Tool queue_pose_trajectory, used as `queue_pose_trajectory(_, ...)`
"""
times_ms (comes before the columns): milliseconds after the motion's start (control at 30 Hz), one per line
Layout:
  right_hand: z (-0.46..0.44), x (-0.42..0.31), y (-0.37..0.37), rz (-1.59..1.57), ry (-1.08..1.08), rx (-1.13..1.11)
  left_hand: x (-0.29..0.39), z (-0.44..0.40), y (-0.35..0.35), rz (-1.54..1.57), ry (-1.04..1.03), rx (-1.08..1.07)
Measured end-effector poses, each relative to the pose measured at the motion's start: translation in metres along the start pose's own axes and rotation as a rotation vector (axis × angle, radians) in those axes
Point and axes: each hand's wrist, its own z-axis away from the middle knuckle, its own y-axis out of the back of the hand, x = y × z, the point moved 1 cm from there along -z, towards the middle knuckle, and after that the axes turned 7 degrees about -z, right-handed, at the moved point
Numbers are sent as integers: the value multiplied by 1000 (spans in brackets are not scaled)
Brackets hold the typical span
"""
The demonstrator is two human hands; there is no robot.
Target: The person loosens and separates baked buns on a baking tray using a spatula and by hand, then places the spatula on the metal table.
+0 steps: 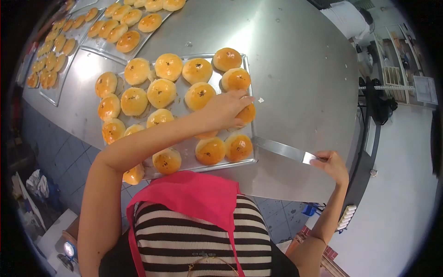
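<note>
Reaching across the tray, my left hand (229,110) has its thumb and fingers curved around a glossy golden bun (248,113) at the right edge. Part of that bun is hidden under the hand. My right hand (333,167) is closed on the handle of a long metal spatula (280,148), off the tray's right side. The spatula's blade points left, its tip at the tray rim beside a bun (238,147) in the near right corner. Rows of browned buns with dark specks on top fill the metal tray (251,154); my left forearm covers some.
A second tray (108,54) of buns stands behind on the steel table (300,60), and a third tray (51,98) lies at the far left. Small crumbs (261,100) dot the tabletop. A person in white (344,21) is at the far right, near shelving (392,60).
</note>
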Motion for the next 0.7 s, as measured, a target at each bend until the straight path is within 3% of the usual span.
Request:
queue_pose_trajectory(133, 2, 13, -1, 32, 27, 0, 21, 18, 2, 89, -23, -239)
queue_pose_trajectory(200, 4, 4, -2, 116, -63, -55, 22, 27, -11, 119, -73, -389)
queue_pose_trajectory(333, -16, 17, -29, 139, -17, -106, 28, 36, -23, 106, -151, -356)
queue_pose_trajectory(400, -28, 21, -43, 29, 73, -54, 31, 40, -26, 51, -98, -453)
queue_pose_trajectory(533, -22, 12, -42, -45, 103, -20, 30, 46, -34, 73, -50, -426)
queue_pose_trajectory(700, -20, 5, -35, 115, 145, -5, 29, 46, -38, 67, -71, -382)
